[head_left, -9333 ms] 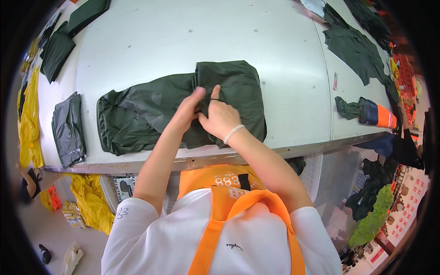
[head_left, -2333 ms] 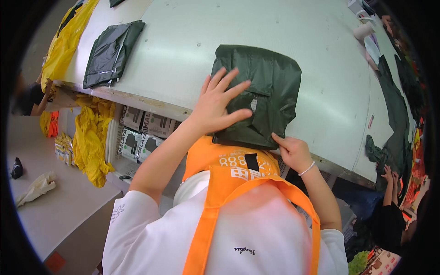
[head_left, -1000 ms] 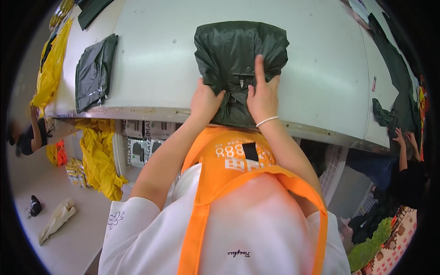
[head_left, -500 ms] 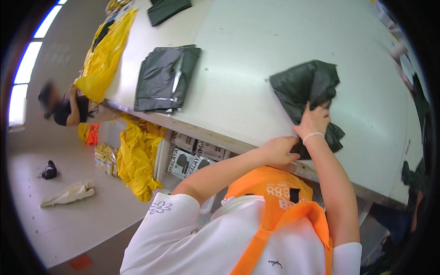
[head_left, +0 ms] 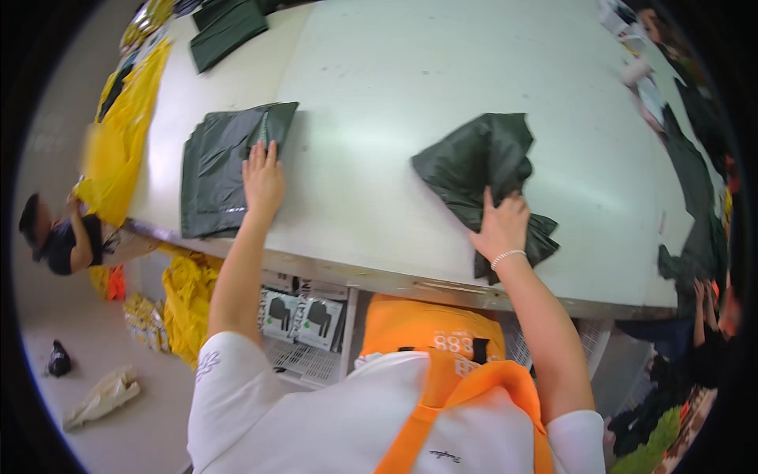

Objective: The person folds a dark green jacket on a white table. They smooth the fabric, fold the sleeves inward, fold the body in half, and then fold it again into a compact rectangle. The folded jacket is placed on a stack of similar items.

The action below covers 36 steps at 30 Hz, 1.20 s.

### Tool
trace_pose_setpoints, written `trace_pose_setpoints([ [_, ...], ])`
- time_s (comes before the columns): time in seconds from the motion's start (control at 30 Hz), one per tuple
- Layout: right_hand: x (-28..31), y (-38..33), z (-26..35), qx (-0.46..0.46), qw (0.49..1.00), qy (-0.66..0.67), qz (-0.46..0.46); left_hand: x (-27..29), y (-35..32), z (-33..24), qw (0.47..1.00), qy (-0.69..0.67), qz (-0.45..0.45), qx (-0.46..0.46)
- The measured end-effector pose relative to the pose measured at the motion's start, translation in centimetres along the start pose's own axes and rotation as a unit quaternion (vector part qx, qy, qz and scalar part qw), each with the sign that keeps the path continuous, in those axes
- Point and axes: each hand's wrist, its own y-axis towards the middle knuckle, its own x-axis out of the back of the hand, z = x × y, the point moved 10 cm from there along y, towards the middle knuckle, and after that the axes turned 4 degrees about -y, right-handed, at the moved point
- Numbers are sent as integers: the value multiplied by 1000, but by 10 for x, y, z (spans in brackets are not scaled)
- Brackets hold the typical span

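Observation:
My left hand (head_left: 263,180) lies on a stack of folded dark green, smooth-surfaced garments (head_left: 215,170) at the left of the table, its fingers stretched out flat and touching the right part of the top one. At the right, a crumpled dark green garment (head_left: 474,154) of the same smooth material is spread in a loose fan shape. My right hand (head_left: 504,229) is closed on its lower middle. Those fingertips are partly hidden in the folds.
The pale table (head_left: 355,182) runs across, its front edge against my orange apron (head_left: 426,328). More dark green folded pieces (head_left: 229,35) and yellow garments (head_left: 126,134) lie at the far left, near another person (head_left: 67,237). Boxes (head_left: 304,316) stand below the table.
My left hand has left the crumpled garment's near end and reached left onto the folded stack. My right hand stays on the crumpled garment. The whole view has shifted.

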Motion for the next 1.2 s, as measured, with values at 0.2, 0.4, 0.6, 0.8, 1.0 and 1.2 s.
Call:
trace_pose_setpoints([
  [0.2,7,-29,-92,-51,942,325,-61,60,-28,-209,968,-185,-50,-159],
  [0.4,-53,-167,-184,-209,630,748,-18,-21,-143,-399,907,-285,131,-279],
  [0.6,-104,-284,-215,-330,651,676,-103,-3,-131,-440,853,-390,214,-275],
  [0.8,-75,-295,-191,-288,762,579,-18,-29,-94,-449,888,-332,161,-273],
  [1.0,-31,-259,-156,-64,881,469,-25,-45,-89,-455,888,-304,124,-323],
  [1.2,-22,-195,-92,181,900,372,136,31,-50,-465,777,-505,148,-347],
])
